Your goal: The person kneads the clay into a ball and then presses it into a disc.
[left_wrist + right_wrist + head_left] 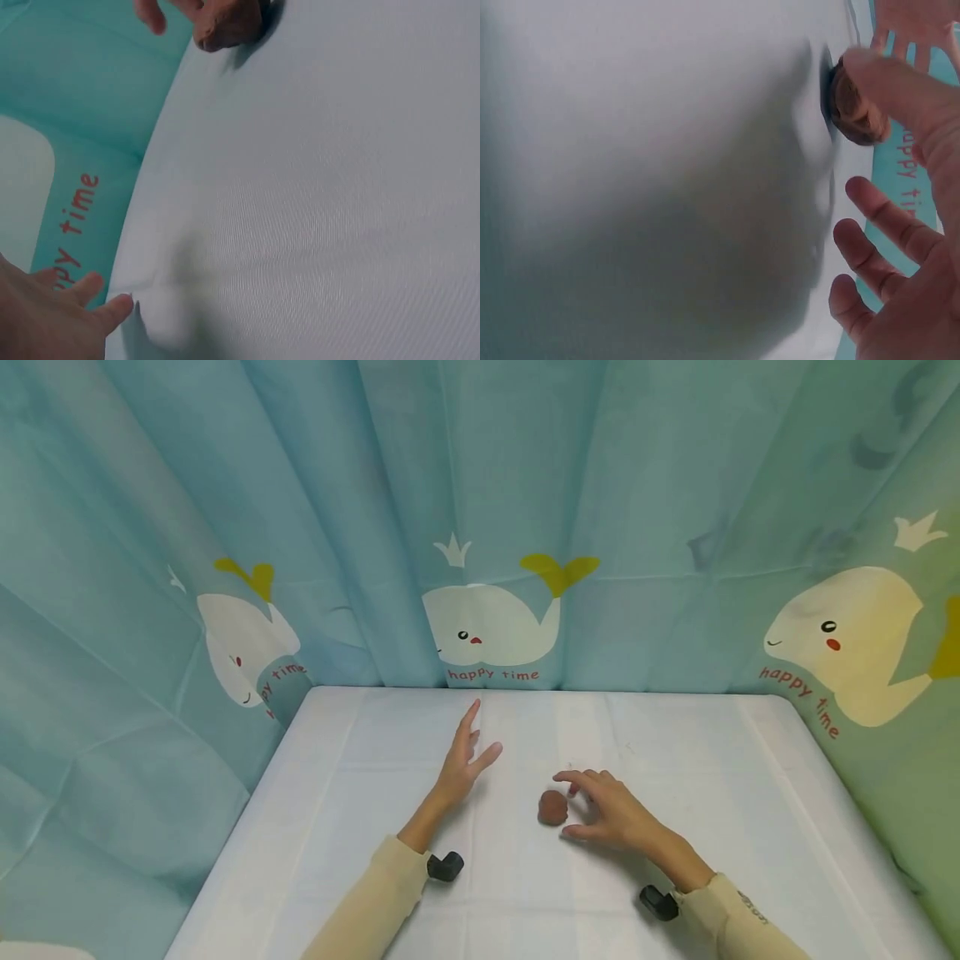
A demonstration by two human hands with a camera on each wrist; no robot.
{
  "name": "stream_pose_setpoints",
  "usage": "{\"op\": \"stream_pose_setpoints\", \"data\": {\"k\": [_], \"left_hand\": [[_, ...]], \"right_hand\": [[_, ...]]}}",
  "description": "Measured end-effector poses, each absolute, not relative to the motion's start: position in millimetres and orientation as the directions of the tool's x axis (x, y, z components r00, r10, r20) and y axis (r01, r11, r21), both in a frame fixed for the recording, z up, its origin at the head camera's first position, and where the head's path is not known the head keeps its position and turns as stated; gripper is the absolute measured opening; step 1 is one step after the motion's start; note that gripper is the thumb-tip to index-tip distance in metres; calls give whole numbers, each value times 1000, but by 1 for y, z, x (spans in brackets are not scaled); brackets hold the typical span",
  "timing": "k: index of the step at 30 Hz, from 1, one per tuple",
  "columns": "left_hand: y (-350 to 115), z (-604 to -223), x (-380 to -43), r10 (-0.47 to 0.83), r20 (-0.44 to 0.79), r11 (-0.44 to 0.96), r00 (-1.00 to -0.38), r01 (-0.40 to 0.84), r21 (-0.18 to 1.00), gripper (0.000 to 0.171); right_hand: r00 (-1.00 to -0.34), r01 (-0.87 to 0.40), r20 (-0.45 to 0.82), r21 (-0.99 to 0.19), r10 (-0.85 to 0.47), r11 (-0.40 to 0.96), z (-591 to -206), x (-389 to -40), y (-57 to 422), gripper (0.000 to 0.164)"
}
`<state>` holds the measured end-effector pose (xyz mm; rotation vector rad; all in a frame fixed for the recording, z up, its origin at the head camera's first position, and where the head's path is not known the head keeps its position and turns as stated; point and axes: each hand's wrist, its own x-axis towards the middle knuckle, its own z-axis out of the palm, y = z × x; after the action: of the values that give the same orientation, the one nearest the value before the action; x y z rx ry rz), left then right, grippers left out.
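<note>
At the near side, two pale sleeves reach in over the white worktop, one from the left and one from the right, with a small black device at each wrist. The right arm slants from near right toward the far left. Its hand is partly open, palm turned inward, the thumb nearer and the forefinger farther, both bent loosely with a wide gap between them; it has hold of nothing. Just left of that gap, right of the worktop's middle, a brown lump sits on the surface; whether a fingertip touches it, I cannot tell. Farther off and to the left, the left hand is open and empty, its fingers extended toward the far edge and its thumb spread out to the right. Beyond that edge hangs a blue-green curtain printed with white whales and the red words "happy time".
</note>
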<state>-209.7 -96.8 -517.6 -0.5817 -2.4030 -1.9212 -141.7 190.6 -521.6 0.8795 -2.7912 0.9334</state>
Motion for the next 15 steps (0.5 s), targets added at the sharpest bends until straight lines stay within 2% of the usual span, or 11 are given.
{"op": "stream_pose_setpoints", "data": {"k": [8,15], "left_hand": [[-92,-521,-213,289,215,40,-933,236,971,69],[-89,-521,-211,283,214,30,-935,232,972,70]], "right_hand": [[-760,-648,362,-485,-541,587,-527,-146,185,53],[-781,-618,322,-523,-534,588,-527,-146,183,44]]}}
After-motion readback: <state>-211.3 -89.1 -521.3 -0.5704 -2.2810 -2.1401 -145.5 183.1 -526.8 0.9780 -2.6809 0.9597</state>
